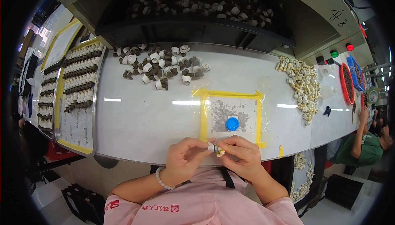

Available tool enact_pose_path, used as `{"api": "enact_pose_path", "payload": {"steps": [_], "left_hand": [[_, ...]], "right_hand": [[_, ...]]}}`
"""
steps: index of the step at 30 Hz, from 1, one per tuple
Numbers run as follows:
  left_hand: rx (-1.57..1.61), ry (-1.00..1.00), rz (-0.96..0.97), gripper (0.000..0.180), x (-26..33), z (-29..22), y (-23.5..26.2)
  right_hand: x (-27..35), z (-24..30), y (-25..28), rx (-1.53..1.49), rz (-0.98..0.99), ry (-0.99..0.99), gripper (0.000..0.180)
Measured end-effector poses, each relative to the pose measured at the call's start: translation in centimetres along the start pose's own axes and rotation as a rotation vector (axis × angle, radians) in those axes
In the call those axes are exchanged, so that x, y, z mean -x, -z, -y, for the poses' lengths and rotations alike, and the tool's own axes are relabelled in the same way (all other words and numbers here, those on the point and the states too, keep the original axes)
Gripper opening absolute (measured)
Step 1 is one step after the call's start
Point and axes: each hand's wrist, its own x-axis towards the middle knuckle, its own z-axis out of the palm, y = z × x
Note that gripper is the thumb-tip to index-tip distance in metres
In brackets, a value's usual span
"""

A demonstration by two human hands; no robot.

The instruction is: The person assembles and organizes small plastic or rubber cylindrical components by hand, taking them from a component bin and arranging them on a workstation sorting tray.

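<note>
A glossy white desk (pixel 140 122) with a curved front edge fills the middle of a workshop under strip lights. At its back stands a pale housing (pixel 337 30) around a black bin (pixel 197 34), with green and red buttons at its right. Beyond, at the far right, a co-worker in a green top (pixel 358 149) sits near a red oval tray (pixel 347 84) and a blue basket (pixel 354 73).

The small piece (pixel 216 149), white with a knobbly yellowish end, is held between the two hands above the desk's front edge. The left hand (pixel 185 159) has a narrow grip, thumb and fingertips pinching its white end; the right hand (pixel 243 156) closes its grip on the yellowish side. Just beyond, yellow tape (pixel 204 120) frames a grey-spotted pale sheet (pixel 220 103) bearing a smooth, round blue cap (pixel 232 123).

Counted: one cap, one bin, and two shallow trays at the left, the nearer one a metal tray (pixel 78 130) with rows of cream-and-dark parts. The loose brown-and-white pieces (pixel 164 65) and the heap of yellowish pieces (pixel 302 86) are too crowded to number.
</note>
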Motion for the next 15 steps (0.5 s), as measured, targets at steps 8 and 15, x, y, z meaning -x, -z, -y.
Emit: {"api": "enact_pose_path", "payload": {"steps": [8, 15], "left_hand": [[-0.009, 0.002, 0.002, 0.02, 0.1, 0.1, -0.2], [0.151, 0.065, 0.005, 0.028, -0.9, -0.1, -0.6]], "right_hand": [[0.5, -0.2, 0.0, -0.018, 0.001, -0.019, 0.041], [-0.2, 0.0, 1.7, -0.105, 0.049, -0.075, 0.035]]}}
